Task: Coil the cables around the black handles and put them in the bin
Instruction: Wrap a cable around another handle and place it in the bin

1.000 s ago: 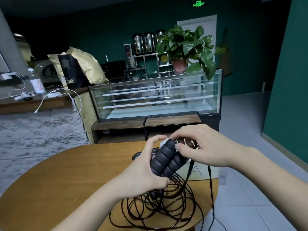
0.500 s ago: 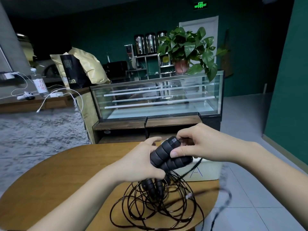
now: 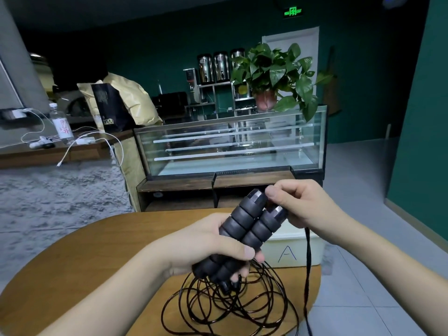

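Head view showed the left hand (image 3: 206, 248) gripping both handles (image 3: 244, 229) above the worktop (image 3: 80, 270), the right hand (image 3: 303, 204) pinching cable (image 3: 307, 253) near the bin (image 3: 312, 251). Loose loops might snag and tangle while coiling.

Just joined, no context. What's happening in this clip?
A person is packing up a jump rope. The left hand grips both black handles side by side above a round wooden table. The right hand pinches a strand of the cable near the handle tops. Most of the cable lies in loose loops on the table. The white bin marked A sits behind.
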Tool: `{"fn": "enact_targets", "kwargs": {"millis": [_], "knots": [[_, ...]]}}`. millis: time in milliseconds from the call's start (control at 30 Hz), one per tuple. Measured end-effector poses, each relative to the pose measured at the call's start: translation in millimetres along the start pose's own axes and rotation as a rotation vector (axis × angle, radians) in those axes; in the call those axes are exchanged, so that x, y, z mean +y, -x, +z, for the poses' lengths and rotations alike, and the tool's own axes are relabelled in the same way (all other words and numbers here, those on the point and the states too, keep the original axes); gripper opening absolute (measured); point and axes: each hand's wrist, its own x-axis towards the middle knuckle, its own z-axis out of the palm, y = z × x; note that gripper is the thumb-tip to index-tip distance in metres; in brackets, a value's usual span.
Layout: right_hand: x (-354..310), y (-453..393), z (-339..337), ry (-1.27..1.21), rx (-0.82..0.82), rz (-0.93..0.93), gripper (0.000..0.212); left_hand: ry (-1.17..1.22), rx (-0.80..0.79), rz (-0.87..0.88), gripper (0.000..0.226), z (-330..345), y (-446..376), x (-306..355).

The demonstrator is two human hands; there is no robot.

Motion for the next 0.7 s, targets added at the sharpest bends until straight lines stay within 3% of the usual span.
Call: {"fn": "enact_targets", "kwargs": {"millis": [133,233,333,433,500,600,700], "knots": [[-3.2,-5.8,9.2,-0.044,0.117,-0.040,0.040,0.153,-0.086,0.005,0.032,3.5,-3.4,1.5],[-0.1,-7.8,14.8,-0.161,0.156,0.026,0.046,0.230,-0.126,0.016,0.050,4.2,-4.2,2.1],[11.7,-1.4,21.2,-0.286,0.241,0.041,0.044,0.325,-0.151,0.078,0.051,7.4,-5.2,-2.5],[28.8,15.7,32.0,0.099,0.393,-0.225,0.029,0.476,-0.170,0.169,0.050,9.9,-6.0,-8.6],[32.3,22.3,40.0,0.383,0.392,-0.301,0.028,0.446,-0.138,0.198,0.045,10.5,-6.0,-9.3],[27.7,20.4,46.1,0.624,0.323,-0.168,0.037,0.320,-0.076,0.178,0.045,12.8,-9.3,-9.7],[26.6,20.1,45.6,0.809,0.246,-0.094,0.028,0.323,-0.031,0.173,0.040,12.9,-13.1,-12.1]]}}
